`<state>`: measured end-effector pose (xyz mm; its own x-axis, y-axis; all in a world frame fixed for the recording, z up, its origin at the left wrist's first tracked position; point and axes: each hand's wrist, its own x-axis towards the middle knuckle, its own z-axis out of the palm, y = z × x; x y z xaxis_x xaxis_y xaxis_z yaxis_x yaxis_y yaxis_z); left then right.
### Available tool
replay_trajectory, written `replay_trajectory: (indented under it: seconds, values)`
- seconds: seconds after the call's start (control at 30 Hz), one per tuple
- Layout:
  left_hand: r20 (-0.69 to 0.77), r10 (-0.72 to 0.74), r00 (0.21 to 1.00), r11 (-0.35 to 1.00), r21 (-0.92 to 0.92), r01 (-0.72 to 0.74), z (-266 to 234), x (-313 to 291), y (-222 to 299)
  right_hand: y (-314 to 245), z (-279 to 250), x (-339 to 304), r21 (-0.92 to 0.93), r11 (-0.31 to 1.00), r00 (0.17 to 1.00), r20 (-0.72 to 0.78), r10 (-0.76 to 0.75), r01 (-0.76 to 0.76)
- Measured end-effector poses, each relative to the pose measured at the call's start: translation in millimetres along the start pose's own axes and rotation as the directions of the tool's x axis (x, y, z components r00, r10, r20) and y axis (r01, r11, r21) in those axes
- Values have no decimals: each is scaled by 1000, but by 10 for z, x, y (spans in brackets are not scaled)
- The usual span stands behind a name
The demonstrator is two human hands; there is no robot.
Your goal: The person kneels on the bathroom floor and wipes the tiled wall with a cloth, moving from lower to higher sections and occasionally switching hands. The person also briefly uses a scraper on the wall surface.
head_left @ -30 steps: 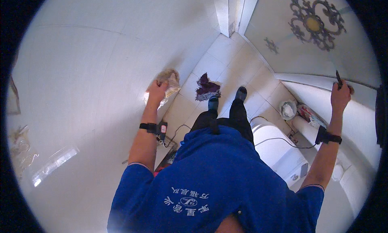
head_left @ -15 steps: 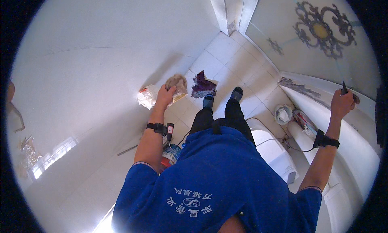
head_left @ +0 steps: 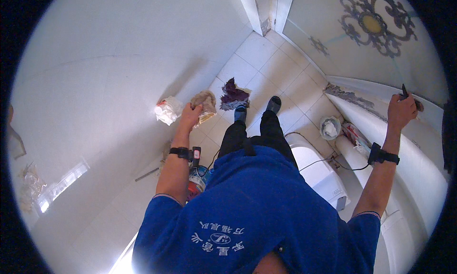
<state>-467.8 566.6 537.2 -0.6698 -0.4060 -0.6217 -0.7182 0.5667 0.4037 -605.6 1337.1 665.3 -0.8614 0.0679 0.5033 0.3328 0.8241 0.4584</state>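
Note:
My left hand [head_left: 190, 115] is closed on a bunched, light-brown cloth [head_left: 204, 102], held out over the floor by the left wall. A pale yellowish piece hangs below it; whether it belongs to the cloth I cannot tell. Beside that hand is a crumpled white plastic bag [head_left: 168, 111] with a red patch. At the far right, my right hand [head_left: 401, 113] grips a small dark tool [head_left: 404, 91] against the white ledge under the patterned panel. Its slim tip sticks up past my fingers, and a brownish end shows at the other side. The palm hides its middle.
A purple-and-grey rag [head_left: 233, 94] lies on the tiles by my feet. At right stand a small waste bin [head_left: 330, 127] and a white toilet [head_left: 318, 167], a cable across it. A bucket [head_left: 199, 177] is near my left side. Flaking plaster [head_left: 350, 96] marks the ledge.
The view has shifted slightly, so most things sit a little further left. Both hands keep their grips; the right hand and tool stay at the ledge.

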Motion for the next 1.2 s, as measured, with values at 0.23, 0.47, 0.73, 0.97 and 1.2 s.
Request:
replay_trajectory:
  seconds: [0.23, 0.47, 0.73, 0.97, 1.2]
  values:
    - [56, -42, 998, 986, -156, 50, -20, -158, -122, 102, -89, -52, 208, 974, 996, 33, 88, -93]
    - [59, 30, 998, 979, -205, -18, -25, -109, -348, -248, -751, -312, 460, 877, 990, 75, 117, -138]
    - [77, 131, 988, 975, -189, -115, -238, 92, -1013, -1918, -1761, -1666, 750, 600, 802, 526, -285, -278]
    - [197, 132, 972, 981, -169, -99, -456, 374, -1452, -2981, -2797, -2658, 746, 446, 534, 666, -522, -495]
    - [421, 157, 893, 970, -234, -60, -334, 74, -990, -3549, -3406, -2863, 725, 382, 387, 650, -654, -573]
